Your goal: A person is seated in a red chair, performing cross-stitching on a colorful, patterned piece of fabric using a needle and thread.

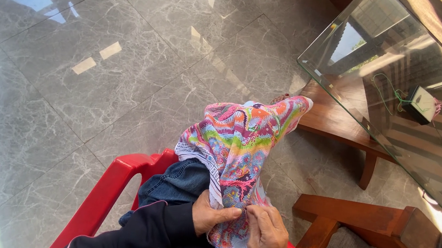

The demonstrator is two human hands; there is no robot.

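The left hand [211, 214] pinches the bright embroidered cloth [240, 148] between thumb and fingers. The right hand [268, 238] rests just beside it, fingertips together on the cloth over the lap, above a red chair [116, 184].

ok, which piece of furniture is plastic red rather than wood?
The red chair under the person, beside the embroidered cloth. The glass-topped table and the armchair at right are brown wood.
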